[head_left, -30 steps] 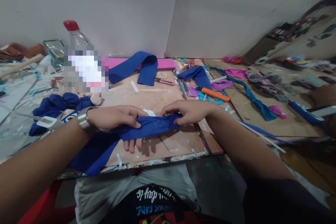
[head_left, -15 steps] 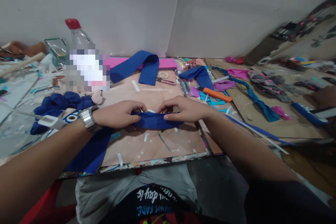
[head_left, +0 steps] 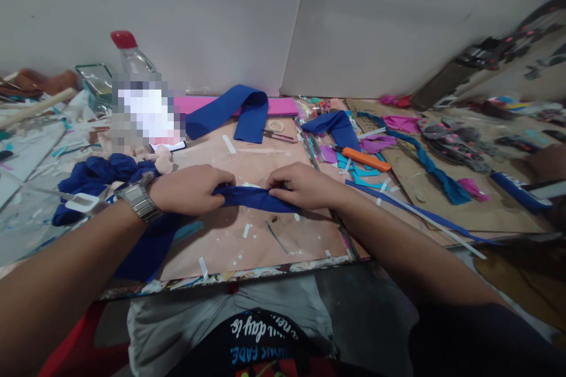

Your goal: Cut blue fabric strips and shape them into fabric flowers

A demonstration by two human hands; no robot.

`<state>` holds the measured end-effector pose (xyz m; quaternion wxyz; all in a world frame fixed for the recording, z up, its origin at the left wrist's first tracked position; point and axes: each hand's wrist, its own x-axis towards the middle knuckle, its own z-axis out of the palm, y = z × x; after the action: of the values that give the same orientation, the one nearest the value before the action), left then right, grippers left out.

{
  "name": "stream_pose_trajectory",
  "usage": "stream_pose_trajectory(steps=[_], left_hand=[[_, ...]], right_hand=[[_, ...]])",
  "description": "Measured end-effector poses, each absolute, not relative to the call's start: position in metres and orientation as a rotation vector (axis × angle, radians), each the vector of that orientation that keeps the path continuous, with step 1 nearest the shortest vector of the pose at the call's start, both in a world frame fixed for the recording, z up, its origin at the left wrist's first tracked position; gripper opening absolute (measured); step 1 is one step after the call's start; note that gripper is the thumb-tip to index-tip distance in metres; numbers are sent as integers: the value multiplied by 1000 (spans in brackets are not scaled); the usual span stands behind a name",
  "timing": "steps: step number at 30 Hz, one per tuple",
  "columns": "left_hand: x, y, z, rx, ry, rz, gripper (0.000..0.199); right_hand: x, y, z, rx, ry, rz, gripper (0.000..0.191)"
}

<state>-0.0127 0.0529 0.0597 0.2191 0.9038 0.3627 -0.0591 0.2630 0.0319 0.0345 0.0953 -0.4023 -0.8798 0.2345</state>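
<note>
A blue fabric strip [head_left: 252, 199] is stretched between my hands, low over the worn board [head_left: 230, 247]. My left hand [head_left: 194, 188] pinches its left part, and my right hand [head_left: 300, 187] grips the other end with thumb and curled fingers. Left of my wrist, more blue fabric lies gathered in a ruffled bunch [head_left: 104, 174]. A flat blue length [head_left: 148, 250] runs under my left forearm to the table's front edge. Behind my hands rests a folded blue strip [head_left: 252, 109], beside small scissors [head_left: 280, 136] and a tape roll [head_left: 276, 125].
An orange cutter [head_left: 365, 159] lies among colourful scraps to the right. Cardboard [head_left: 407, 171] there carries a teal twisted strip [head_left: 424, 165]. A red-capped bottle [head_left: 124, 40] stands at the back left, near a blurred phone. Another person's hand [head_left: 548, 165] shows at the far right.
My left hand has shifted slightly left, and the strip between the hands looks narrower and more taut. The white ring seen behind it is now mostly hidden. My right hand has barely moved.
</note>
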Motion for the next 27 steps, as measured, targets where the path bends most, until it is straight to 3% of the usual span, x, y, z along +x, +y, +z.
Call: stream_pose_trajectory(steps=[4, 10, 20, 27], left_hand=[[-19, 58, 58, 2622, 1063, -239, 25], [-11, 45, 56, 2747, 988, -119, 35], [13, 33, 46, 2453, 1013, 109, 27], [6, 44, 44, 2191, 933, 153, 35]], right_hand=[[267, 38, 31, -1224, -2675, 476, 14], [257, 33, 27, -1113, -2727, 457, 15], [240, 12, 37, -1062, -2705, 323, 17], [239, 8, 37, -1096, -2623, 278, 20]])
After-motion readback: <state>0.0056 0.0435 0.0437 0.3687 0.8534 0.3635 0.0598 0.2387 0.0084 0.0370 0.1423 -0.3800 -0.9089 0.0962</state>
